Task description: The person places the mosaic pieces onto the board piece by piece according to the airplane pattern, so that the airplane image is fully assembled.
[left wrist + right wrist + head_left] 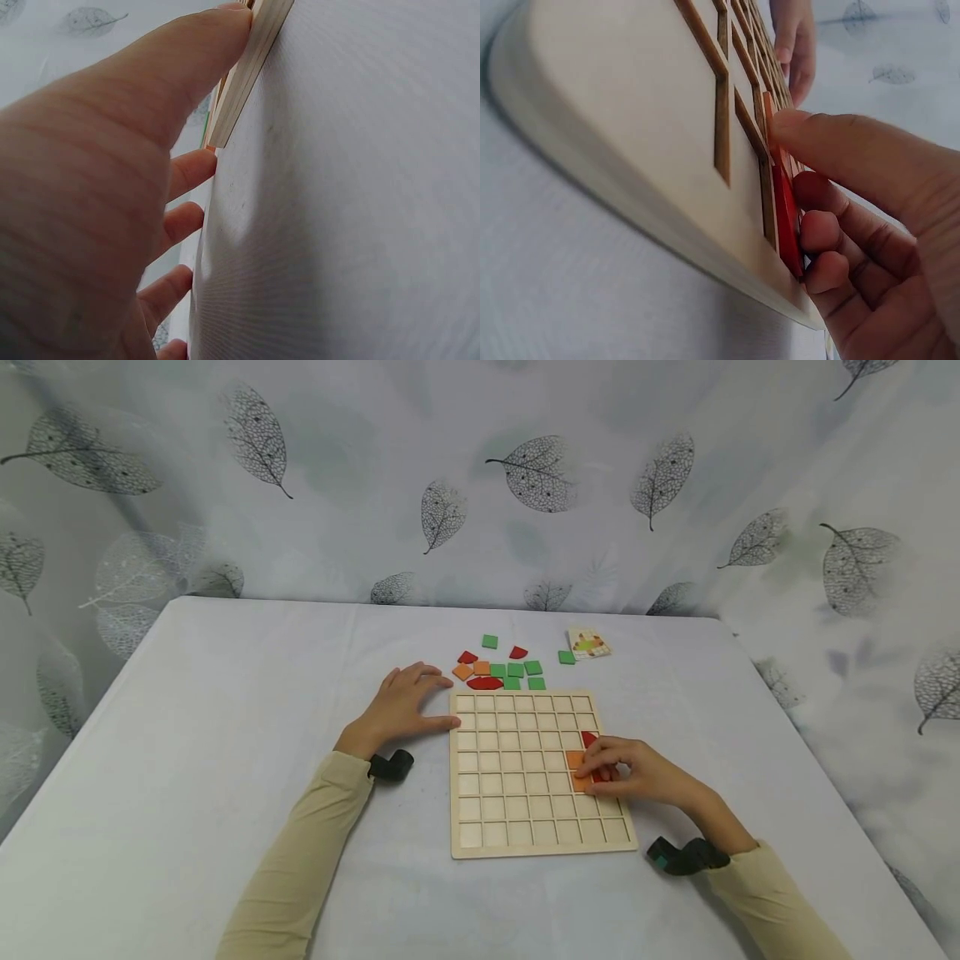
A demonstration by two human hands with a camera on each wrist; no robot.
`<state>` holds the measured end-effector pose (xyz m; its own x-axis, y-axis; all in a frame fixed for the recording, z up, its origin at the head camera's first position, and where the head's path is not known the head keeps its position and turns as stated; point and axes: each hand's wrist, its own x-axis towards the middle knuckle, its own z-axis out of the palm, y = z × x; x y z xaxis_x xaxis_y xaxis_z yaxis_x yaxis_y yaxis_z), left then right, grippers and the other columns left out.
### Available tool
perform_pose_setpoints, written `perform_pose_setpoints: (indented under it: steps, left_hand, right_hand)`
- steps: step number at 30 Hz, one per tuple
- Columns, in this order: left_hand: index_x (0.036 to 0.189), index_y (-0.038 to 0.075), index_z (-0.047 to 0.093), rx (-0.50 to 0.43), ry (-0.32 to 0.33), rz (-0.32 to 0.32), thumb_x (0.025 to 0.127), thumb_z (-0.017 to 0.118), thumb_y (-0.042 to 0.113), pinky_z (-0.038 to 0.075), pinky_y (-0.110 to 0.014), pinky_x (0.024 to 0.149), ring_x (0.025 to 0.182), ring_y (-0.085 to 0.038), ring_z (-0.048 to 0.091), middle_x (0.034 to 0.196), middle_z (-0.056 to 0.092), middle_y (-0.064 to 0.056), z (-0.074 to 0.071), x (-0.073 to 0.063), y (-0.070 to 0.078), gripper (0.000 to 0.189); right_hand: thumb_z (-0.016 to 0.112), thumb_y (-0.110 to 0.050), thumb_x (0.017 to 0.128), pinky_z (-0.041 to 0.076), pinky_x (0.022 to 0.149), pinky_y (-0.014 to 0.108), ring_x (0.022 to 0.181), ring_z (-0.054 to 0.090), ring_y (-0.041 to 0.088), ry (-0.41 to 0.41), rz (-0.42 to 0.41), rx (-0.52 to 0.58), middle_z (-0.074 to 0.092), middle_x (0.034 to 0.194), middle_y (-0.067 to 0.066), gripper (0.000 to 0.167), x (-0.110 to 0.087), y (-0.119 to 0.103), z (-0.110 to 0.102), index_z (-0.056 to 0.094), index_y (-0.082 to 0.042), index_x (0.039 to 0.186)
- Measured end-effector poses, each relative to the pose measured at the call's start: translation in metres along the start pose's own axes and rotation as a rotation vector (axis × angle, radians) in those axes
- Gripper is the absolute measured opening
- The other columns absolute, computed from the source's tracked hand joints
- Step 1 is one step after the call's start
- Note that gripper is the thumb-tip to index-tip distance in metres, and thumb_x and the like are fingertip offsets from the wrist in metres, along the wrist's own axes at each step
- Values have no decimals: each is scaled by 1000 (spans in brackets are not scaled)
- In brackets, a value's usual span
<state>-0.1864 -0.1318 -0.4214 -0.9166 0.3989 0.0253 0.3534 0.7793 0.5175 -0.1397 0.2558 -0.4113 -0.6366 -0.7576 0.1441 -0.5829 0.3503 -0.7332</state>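
A pale wooden grid board [517, 810] lies flat on the white-covered table. My left hand [405, 703] is spread at its upper left corner; the thumb [187, 52] touches the board's edge and the other fingers are beside it. My right hand [637, 771] reaches over the right side of the grid. Its thumb and fingertips pinch at an orange square tile [581, 784] lying in a cell. Another orange tile [573, 759] sits just above it. A red quarter-round tile [588, 739] fills a cell higher up, and a second red tile [786, 221] is partly hidden under the right fingers.
Beyond the board's far edge lie several loose green squares [515, 670], orange tiles [463, 672] and red rounded tiles [485, 683]. A printed pattern card [589, 643] lies at the far right, with a green square [566, 657] beside it. A leaf-patterned cloth [337, 485] hangs behind the table.
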Motion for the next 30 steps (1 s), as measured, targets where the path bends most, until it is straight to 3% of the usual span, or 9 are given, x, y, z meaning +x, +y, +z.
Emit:
perform_pose_setpoints:
  steps: [9, 16, 20, 26, 30]
  left_hand:
    - [134, 16, 57, -6, -9, -7, 82, 72, 51, 8, -51, 120, 139, -28, 33, 143, 44, -8, 2, 0, -2, 64]
    - [134, 16, 57, -5, 5, 2, 82, 73, 51, 9, -52, 119, 138, -28, 34, 142, 45, -8, 2, -1, -3, 64]
    - [134, 17, 57, -8, 3, 3, 82, 73, 52, 8, -52, 119, 139, -28, 33, 143, 44, -8, 2, 0, -4, 65]
    - [134, 17, 57, -8, -2, 0, 82, 73, 52, 8, -51, 119, 139, -29, 32, 143, 44, -8, 1, 0, -3, 65]
    - [134, 17, 57, -10, -5, 0, 81, 73, 53, 7, -52, 119, 139, -29, 32, 143, 44, -8, 0, 0, -2, 66]
  right_hand:
    - [73, 1, 84, 43, 54, 21, 67, 49, 8, 50, -1, 27, 67, 90, 1, 18, 7, -5, -1, 73, -7, 100]
    - [74, 5, 81, 41, 51, 21, 61, 47, 11, 77, -23, 4, 61, 80, 0, 20, 16, -6, 0, 73, -6, 97]
    - [73, 12, 79, 41, 50, 21, 60, 47, 12, 85, -41, -16, 63, 81, 5, 22, 23, -7, -1, 71, -3, 95]
    - [70, 15, 80, 41, 52, 24, 63, 47, 18, 88, 15, -43, 65, 83, 13, 17, 36, -7, 0, 70, 4, 92]
    - [71, 12, 81, 41, 54, 24, 64, 48, 15, 81, 14, -47, 67, 86, 9, 18, 42, -3, -1, 71, 1, 96]
